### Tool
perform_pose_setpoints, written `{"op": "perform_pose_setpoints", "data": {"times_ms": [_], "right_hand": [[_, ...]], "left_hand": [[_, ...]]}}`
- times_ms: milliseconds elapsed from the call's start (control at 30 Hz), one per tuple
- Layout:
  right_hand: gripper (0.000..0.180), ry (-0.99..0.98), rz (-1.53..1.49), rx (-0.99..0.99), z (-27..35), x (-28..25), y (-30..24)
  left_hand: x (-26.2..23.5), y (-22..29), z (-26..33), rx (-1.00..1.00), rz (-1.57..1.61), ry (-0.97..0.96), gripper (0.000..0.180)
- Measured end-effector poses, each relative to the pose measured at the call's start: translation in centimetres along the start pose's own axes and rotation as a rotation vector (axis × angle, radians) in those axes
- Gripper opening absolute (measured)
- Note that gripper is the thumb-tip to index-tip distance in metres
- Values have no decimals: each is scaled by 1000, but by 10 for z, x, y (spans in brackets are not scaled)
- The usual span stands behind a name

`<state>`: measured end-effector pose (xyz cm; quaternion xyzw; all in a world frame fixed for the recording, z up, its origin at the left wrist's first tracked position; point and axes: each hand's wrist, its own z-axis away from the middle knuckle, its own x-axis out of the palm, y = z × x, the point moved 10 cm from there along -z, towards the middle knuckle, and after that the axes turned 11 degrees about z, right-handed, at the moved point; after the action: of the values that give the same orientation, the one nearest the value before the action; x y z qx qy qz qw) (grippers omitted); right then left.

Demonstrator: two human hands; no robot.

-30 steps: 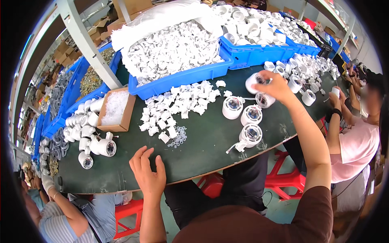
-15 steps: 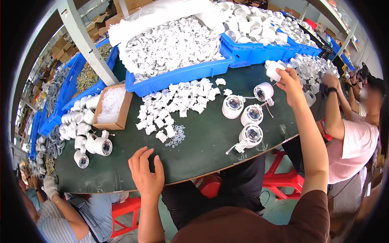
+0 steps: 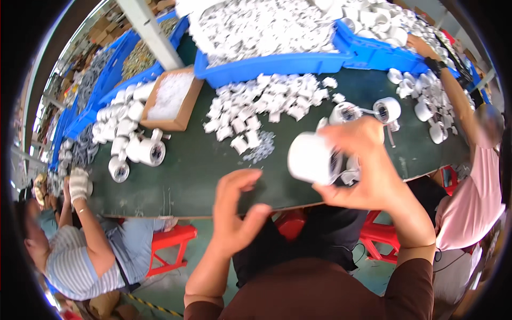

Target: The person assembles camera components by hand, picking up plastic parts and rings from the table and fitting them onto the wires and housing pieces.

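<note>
My right hand [image 3: 370,170] grips a white cylindrical housing [image 3: 308,160] by its rim, thumb below and fingers above. It is lifted over the near side of the table and blurred by motion. My left hand [image 3: 234,213] is open and empty just left of it, thumb and fingers apart. Beyond my right hand lie more white housings with round fronts and short wires, such as a housing [image 3: 388,110] at the right. Others there are partly hidden by the hand. Small white plastic brackets [image 3: 288,96] lie in a heap farther back, with small translucent rings [image 3: 260,148] before them.
Blue bins [image 3: 272,72] of white parts line the back of the green table [image 3: 186,181]. A cardboard box [image 3: 169,124] of translucent bits and a cluster of housings [image 3: 144,150] stand left. Co-workers sit at both sides; one's arm [image 3: 453,90] reaches into the right bin.
My right hand has brought the white housing from the far right back toward me. My left hand has risen and moved right toward it. The view has shifted, and the right co-worker now reaches forward.
</note>
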<state>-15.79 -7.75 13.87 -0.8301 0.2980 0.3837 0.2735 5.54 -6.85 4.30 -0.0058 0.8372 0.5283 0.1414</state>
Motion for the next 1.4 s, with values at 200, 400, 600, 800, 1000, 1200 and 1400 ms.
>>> {"op": "perform_pose_setpoints", "data": {"times_ms": [200, 400, 600, 800, 1000, 1200, 1400], "right_hand": [[44, 109, 302, -347, 19, 56, -82], [57, -38, -474, 297, 20, 77, -24], [10, -96, -1275, 631, 26, 120, -17], [14, -85, -926, 428, 15, 99, -32], [17, 5, -884, 524, 32, 110, -23], [15, 74, -925, 583, 38, 127, -23], [13, 57, -783, 516, 37, 123, -22]], "left_hand": [[24, 3, -4, -140, 121, -70, 67], [13, 4, 5, -25, 13, 21, 62], [21, 7, 13, -2, -76, 32, 56], [24, 13, 8, 68, -101, 54, 43], [20, 9, 4, 45, -120, 130, 22], [18, 5, 4, 24, -76, 203, 17], [16, 7, 2, 10, -77, 213, 16]]}}
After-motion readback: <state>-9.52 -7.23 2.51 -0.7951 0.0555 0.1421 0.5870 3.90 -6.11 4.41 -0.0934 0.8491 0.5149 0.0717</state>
